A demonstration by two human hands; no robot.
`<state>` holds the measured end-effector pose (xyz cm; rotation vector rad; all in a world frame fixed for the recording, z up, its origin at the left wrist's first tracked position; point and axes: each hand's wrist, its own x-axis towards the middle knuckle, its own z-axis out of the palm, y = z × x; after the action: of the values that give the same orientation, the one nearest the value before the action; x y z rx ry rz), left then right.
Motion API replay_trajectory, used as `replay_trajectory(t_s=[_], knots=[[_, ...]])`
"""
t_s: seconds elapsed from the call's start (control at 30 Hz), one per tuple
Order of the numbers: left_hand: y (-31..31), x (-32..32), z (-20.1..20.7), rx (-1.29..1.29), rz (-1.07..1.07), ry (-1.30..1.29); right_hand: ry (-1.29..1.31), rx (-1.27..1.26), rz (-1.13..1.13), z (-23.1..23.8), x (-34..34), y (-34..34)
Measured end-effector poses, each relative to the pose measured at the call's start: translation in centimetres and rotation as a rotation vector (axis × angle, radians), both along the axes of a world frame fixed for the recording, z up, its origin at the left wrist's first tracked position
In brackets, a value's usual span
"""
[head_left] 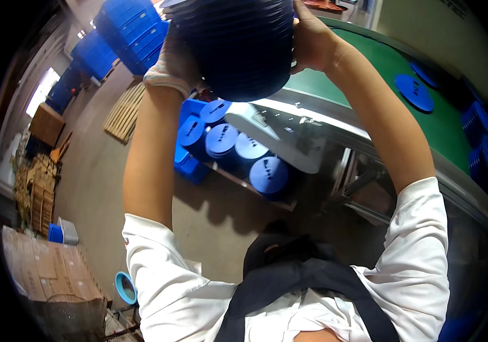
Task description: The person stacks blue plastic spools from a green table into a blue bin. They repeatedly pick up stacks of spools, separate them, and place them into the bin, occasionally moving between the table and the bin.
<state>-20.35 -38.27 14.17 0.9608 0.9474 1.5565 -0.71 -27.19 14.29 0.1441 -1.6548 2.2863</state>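
Gripping from both sides, the gloved left hand and bare right hand clasp a stack of dark blue round lids between them, at top centre, above the green conveyor.

Lid stack: dark blue plastic, ribbed, slight sheen. Conveyor belt: matt green. Pallet: bare wood.

Brown corrugated cardboard cartons stacked at lower left, flat tops, tape seams visible. Another brown cardboard box stands farther back at left on the floor, beside a heap of flattened tan cardboard. Small dark rectangular labels sit on the round blue plastic lids stacked under the conveyor. No screens or signs visible.
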Motion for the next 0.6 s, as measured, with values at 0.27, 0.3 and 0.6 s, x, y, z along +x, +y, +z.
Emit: replay_trajectory(t_s=[0.27, 0.3, 0.6], knots=[[-14.7, -15.2, -4.4, 0.122, 0.080, -0.007, -0.291, -0.067, -0.254, -4.5, -16.3, -12.9], [-16.1, -17.1, -4.9, 0.127, 0.087, 0.019, -0.244, -0.116, -0.185, -5.8, -18.7, -13.7], [-22.0, -33.4, -17.7, -0.099, 0.340, -0.138, -0.251, -0.456, -0.100, -20.8, -37.2, -15.9]])
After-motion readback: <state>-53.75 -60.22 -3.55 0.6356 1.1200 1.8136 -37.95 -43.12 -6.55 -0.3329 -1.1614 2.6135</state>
